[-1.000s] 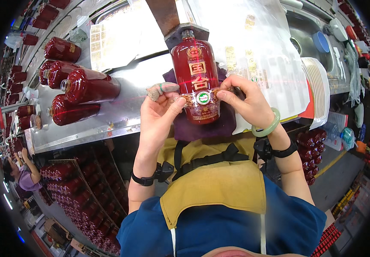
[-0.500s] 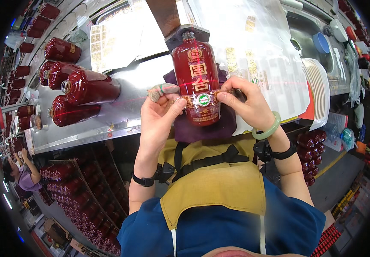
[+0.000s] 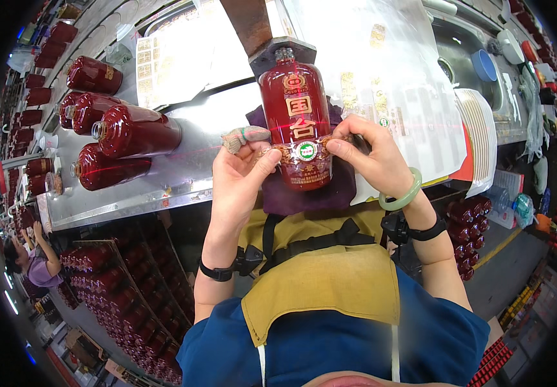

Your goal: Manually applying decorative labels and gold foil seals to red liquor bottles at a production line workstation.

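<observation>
A dark red glass bottle (image 3: 315, 97) with gold lettering lies before me, its neck toward a metal bracket (image 3: 261, 62). Beneath it is a dark purple cloth (image 3: 285, 204). Across the bottle's lower half runs a thin gold-patterned decal strip (image 3: 306, 151) with a round green-and-white emblem. My left hand (image 3: 241, 174) pinches the strip's left end between thumb and fingers; a knitted cover sits on one of its fingers. At the other end, my right hand (image 3: 374, 155) pinches the strip against the bottle's right side. Both thumbs rest close to the glass.
Several red bottles (image 3: 140, 131) lie on the metal table to the left. White decal sheets (image 3: 398, 84) cover the right side, near a stack of pale trays (image 3: 475, 135). A blue cup (image 3: 483, 64) sits by the sink. Racked bottles (image 3: 107, 277) stand below left, where another person (image 3: 41, 267) works.
The bottle's lower end looks very slightly shifted toward me. Both hands keep their pinch on the decal strip, almost unmoved.
</observation>
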### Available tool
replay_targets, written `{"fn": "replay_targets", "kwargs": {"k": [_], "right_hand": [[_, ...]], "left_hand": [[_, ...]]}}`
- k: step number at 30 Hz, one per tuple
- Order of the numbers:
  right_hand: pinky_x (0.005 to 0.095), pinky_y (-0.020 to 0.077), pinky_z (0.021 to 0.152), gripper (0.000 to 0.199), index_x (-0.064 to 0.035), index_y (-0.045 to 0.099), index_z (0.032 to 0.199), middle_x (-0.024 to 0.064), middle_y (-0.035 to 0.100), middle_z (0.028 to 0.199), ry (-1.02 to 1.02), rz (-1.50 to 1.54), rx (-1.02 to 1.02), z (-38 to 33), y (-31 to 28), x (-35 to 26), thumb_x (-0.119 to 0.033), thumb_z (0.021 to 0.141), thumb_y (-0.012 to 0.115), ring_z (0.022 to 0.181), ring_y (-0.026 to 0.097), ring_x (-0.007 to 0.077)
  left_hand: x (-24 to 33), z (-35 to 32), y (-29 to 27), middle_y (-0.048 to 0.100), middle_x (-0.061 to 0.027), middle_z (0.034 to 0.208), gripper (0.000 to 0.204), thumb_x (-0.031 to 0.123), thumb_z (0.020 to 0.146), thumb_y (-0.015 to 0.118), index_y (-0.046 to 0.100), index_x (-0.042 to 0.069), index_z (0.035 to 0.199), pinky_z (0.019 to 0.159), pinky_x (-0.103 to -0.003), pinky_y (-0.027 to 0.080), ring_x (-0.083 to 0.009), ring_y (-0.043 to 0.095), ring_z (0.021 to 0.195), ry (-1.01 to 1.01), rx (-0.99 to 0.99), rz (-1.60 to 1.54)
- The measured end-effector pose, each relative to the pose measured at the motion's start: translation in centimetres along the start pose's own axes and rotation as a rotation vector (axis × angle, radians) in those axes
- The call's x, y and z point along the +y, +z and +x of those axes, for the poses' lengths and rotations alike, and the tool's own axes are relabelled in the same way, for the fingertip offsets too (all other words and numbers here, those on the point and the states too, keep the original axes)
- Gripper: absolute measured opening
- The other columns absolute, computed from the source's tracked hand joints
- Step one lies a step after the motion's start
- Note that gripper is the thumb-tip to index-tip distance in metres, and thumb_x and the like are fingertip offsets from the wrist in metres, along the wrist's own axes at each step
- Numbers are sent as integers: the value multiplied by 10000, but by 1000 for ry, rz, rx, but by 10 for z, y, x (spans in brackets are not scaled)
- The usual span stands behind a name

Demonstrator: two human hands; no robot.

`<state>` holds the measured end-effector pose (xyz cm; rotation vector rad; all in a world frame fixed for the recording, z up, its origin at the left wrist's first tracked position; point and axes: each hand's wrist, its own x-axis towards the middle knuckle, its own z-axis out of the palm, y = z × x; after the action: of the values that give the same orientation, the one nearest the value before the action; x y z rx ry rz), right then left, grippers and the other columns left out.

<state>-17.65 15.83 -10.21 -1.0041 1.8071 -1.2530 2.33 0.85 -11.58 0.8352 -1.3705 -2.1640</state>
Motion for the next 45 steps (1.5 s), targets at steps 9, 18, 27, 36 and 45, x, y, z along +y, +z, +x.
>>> {"fn": "replay_targets", "kwargs": {"k": [9,18,27,36,45], "right_hand": [[304,444,649,198,-1,715,953,60,636,802,12,12,2,0,0,0,-185,927,783,689,544,136],[300,439,653,201,1,715,958,56,632,808,23,11,-11,-1,-1,-2,-186,927,783,701,539,129],[299,439,643,199,-3,719,957,52,626,795,4,20,-1,-1,1,1,-188,927,785,687,533,127],[296,429,620,202,-7,717,936,42,621,778,-21,-5,17,-1,3,3,-192,917,798,665,521,116],[300,461,669,328,-9,687,1065,21,632,836,246,56,-45,-2,-5,4,-276,915,805,732,536,100]], "left_hand": [[0,0,2,637,-11,1012,295,13,968,722,599,24,1236,796,-253,505,-87,602,906,9,14,17],[0,-1,1,644,-18,1019,290,12,977,708,592,20,1243,795,-253,503,-87,603,909,16,7,19],[0,-1,-2,624,-13,1032,347,-21,951,730,583,11,1263,864,-247,508,-92,610,972,-12,-4,-4],[1,-2,5,637,-17,1005,281,16,963,728,597,20,1211,797,-252,493,-85,591,905,34,27,47],[3,-5,7,630,-20,1043,325,-23,935,743,597,19,1223,851,-254,509,-98,611,962,24,50,30]]}}
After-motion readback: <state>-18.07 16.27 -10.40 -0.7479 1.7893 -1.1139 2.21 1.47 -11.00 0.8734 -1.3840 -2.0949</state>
